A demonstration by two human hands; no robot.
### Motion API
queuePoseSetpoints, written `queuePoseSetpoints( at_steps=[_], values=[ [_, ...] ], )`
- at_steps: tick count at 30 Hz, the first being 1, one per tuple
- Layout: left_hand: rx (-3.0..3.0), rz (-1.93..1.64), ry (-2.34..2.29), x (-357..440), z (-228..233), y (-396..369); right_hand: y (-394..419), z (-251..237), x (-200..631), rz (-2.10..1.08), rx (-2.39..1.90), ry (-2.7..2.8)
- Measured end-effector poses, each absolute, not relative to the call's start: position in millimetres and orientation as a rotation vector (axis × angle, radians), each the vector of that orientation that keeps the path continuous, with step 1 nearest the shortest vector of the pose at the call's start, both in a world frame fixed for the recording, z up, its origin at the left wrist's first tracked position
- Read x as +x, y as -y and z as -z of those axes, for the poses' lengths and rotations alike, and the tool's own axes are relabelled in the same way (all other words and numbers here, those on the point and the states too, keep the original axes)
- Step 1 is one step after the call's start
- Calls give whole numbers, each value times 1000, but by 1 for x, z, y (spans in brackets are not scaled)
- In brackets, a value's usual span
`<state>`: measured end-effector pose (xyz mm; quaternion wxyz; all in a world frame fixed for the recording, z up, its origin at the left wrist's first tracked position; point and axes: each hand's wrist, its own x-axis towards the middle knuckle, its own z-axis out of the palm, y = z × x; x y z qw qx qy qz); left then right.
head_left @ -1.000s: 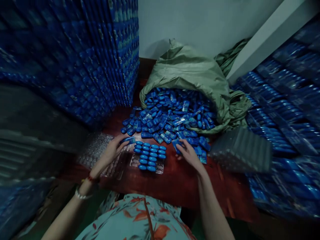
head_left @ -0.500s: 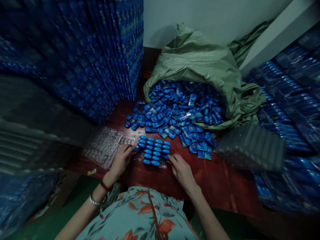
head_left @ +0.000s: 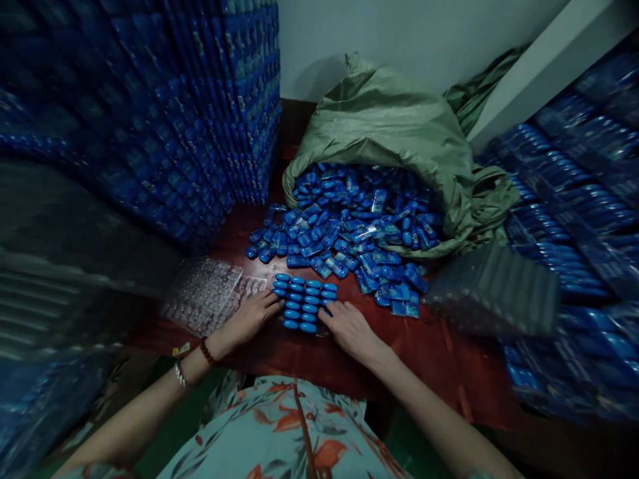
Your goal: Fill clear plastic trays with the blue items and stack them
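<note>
Head view: blue packs (head_left: pixel 310 309) in tray (head_left: pixel 322 333), packets (head_left: pixel 327 234) in sack (head_left: pixel 389 126).

Left grip (head_left: pixel 255 314) and right grip (head_left: pixel 349 326) flanking rowed blue packets (head_left: pixel 292 306), loose packets (head_left: pixel 312 249) beyond, open green sack (head_left: pixel 384 130) behind

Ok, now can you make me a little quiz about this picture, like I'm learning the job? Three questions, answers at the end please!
1. True or false: loose packs spill from the open mouth of the sack.

2. What is between the left hand and the right hand?
A) the sack
B) neat rows of packs
C) the white beam

3. Fill the gap: the red bracelet is on the person's ____ wrist.

Key:
1. True.
2. B.
3. Left.
</note>
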<state>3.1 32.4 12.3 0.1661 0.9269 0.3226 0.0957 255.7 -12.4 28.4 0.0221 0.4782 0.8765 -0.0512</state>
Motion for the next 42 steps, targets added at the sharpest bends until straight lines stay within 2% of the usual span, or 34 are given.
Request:
queuePoseSetpoints(
  at_steps=[5,9,11,15,21,26,29,31,33,35,42],
  values=[
    [2592,-425,-1048,-8,-8,-30,12,-24,270,83,1680,-2793],
    [2402,-654,-1194,6,-8,-69,-26,-20,286,43,2242,-2588],
    [2352,-573,-1340,22,-8,-101,-54,-16,290,61,2362,-2353],
    [2355,-212,-1458,58,-3,-149,-92,-9,286,126,2272,-2123],
    [2328,-238,-1465,78,9,-154,-77,2,281,244,2277,-2185],
    [2241,-414,-1425,43,-3,-140,-41,17,292,649,2730,-2334],
    [2085,-767,-1458,3,-20,-109,-12,13,308,1195,3125,-2178],
    [1951,-893,-1542,-25,-28,-77,12,3,320,1637,3146,-2004],
    [1792,-874,-1656,-47,-32,-42,35,-10,327,1871,2975,-1988],
    [1708,-799,-1715,-58,-29,-11,53,-19,327,1805,2780,-2123],
    [2023,-831,-1563,-17,3,28,62,-1,285,920,2338,-2814]
  ],
)
